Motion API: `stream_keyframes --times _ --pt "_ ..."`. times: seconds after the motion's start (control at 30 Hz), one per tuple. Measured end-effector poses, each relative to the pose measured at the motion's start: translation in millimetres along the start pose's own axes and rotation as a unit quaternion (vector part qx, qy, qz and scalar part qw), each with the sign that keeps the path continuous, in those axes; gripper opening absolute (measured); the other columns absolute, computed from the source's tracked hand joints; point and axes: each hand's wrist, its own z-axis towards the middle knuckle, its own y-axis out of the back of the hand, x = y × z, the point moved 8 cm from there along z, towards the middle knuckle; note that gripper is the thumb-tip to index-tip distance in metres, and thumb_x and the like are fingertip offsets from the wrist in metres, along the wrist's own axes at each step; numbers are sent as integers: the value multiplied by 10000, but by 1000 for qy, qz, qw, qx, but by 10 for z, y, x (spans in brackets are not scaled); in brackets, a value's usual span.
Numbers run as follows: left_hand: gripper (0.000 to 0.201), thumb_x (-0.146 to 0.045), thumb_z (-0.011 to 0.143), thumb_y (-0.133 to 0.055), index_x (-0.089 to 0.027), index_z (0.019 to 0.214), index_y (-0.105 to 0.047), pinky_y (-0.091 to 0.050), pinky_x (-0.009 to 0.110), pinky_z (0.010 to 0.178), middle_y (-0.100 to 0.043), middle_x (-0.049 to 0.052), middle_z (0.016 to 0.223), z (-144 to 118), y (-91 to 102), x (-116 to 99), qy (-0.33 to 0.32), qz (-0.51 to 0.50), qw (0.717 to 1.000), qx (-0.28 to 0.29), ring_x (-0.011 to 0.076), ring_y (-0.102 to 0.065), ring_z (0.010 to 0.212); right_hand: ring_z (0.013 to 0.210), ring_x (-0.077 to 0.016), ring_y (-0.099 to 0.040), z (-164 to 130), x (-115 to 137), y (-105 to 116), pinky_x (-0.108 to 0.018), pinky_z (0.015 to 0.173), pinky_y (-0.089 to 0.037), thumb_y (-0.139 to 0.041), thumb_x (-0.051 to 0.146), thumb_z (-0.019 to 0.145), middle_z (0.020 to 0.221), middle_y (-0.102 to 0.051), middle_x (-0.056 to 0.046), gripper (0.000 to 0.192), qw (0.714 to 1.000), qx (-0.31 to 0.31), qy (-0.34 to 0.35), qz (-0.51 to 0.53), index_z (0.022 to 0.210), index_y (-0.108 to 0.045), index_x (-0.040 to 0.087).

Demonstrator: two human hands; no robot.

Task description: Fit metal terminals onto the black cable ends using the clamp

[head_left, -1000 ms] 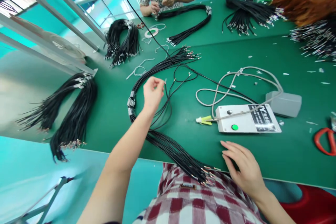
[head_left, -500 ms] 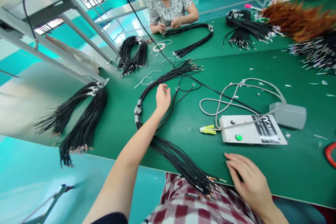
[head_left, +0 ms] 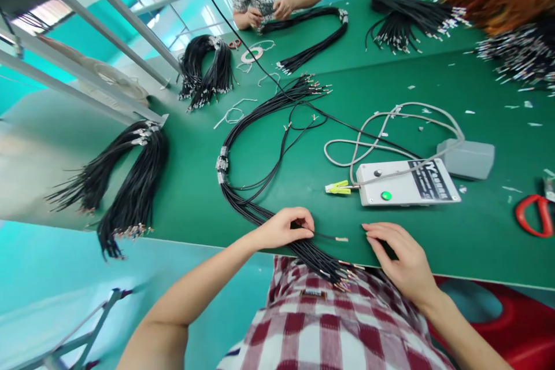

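Jutting beyond the left hand (head_left: pixel 289 227), a black cable (head_left: pixel 325 236) is pinched between thumb and forefinger, its pale tip (head_left: pixel 342 239) pointed toward the right hand (head_left: pixel 402 260), whose fingers are parted loosely from the thumb around nothing visible. It is judged light and springy, best gripped just behind the tip. Under the left fingers, its course is hidden.

Left hand (head_left: pixel 285 228) pinched, right hand (head_left: pixel 403 259) relaxed.
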Motion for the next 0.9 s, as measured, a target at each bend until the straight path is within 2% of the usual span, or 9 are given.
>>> stream_keyframes --times 0.13,0.23,0.33,0.43,0.53,0.67,0.8,0.9 --pt "55 -226 907 -588 -180 880 -603 -489 286 801 -650 36 870 50 -71 -170 -13 50 998 -45 163 -602 824 947 -223 -716 89 27 -8 -379 853 -594 -608 269 946 1024 -756 -57 136 990 10 -118 74 1048 -696 251" --pt "57 -227 925 -575 -188 938 -614 -487 286 812 -662 48 918 103 -245 -385 -53 90 994 -32 169 -611 851 937 -209 -719 157 131 -114 -355 867 -584 -585 300 962 1003 -762 -49 152 979 38 -152 133 1028 -711 247" --pt "104 -235 954 -547 -190 935 -639 -481 273 789 -679 49 912 148 -345 -526 -76 102 991 -37 165 -615 843 904 -193 -719 211 171 -203 -331 861 -575 -579 324 964 968 -761 -43 166 962 37 -184 196 989 -717 236" --pt "113 -235 952 -569 -192 911 -665 -477 240 708 -705 27 848 162 -325 -517 -56 66 993 -82 141 -622 756 792 -171 -708 250 131 -296 -303 780 -575 -608 376 945 869 -746 -28 177 921 28 -240 306 964 -702 228" --pt "80 -215 928 -608 -186 889 -671 -472 211 642 -713 9 796 132 -300 -467 -45 45 989 -130 119 -623 686 672 -139 -658 293 109 -420 -268 677 -544 -630 436 925 754 -703 -6 225 854 33 -294 428 913 -689 219" --pt "85 -166 910 -608 -176 837 -649 -465 199 621 -692 1 749 61 -310 -489 -72 109 971 -200 106 -607 645 621 -114 -582 335 146 -568 -248 617 -479 -702 451 868 698 -646 8 256 785 40 -339 516 813 -671 203" --pt "99 -145 912 -591 -169 824 -632 -466 206 601 -678 12 726 6 -324 -557 -105 175 940 -275 109 -602 619 601 -97 -524 268 170 -686 -238 594 -440 -781 407 797 699 -605 31 228 752 11 -367 547 830 -662 215" --pt "79 -137 905 -604 -167 837 -629 -483 191 605 -686 16 745 -4 -303 -545 -112 149 932 -311 108 -628 644 601 -89 -509 182 183 -780 -235 593 -427 -811 371 765 745 -610 31 226 738 10 -380 557 833 -656 220"
